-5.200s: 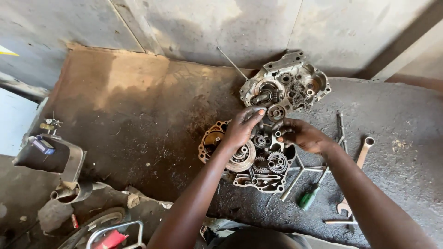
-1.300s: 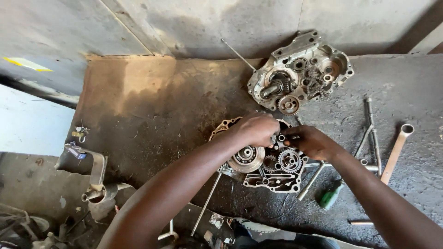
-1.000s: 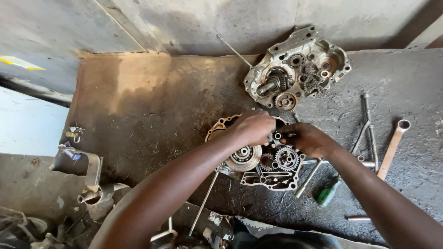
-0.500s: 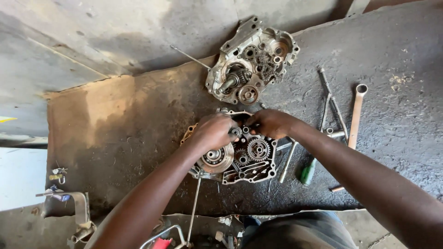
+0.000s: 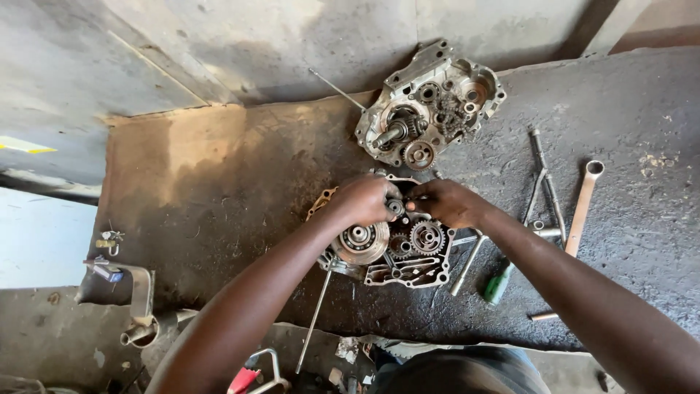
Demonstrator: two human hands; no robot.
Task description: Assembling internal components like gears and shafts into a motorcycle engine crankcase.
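Observation:
An oily engine case half [image 5: 408,273] with gears lies on the dark workbench [image 5: 219,190]. My left hand [image 5: 362,201] and my right hand [image 5: 446,203] meet over its upper part, fingers pinched around a small gear shaft [image 5: 396,208] standing in the case. A large round gear [image 5: 361,242] and a smaller toothed gear [image 5: 427,236] show just below my hands. The other case half [image 5: 429,102] lies farther back, apart from both hands.
At the right lie a ring spanner [image 5: 582,206], a T-shaped socket wrench [image 5: 543,191], a green-handled screwdriver [image 5: 499,284] and a short rod [image 5: 467,263]. A thin long rod [image 5: 315,321] sticks out over the bench's front edge. A metal bracket [image 5: 135,299] sits at the left.
The view has shifted and turned. Both hands have stayed on the near case half, and have drawn closer together around the small shaft at its top.

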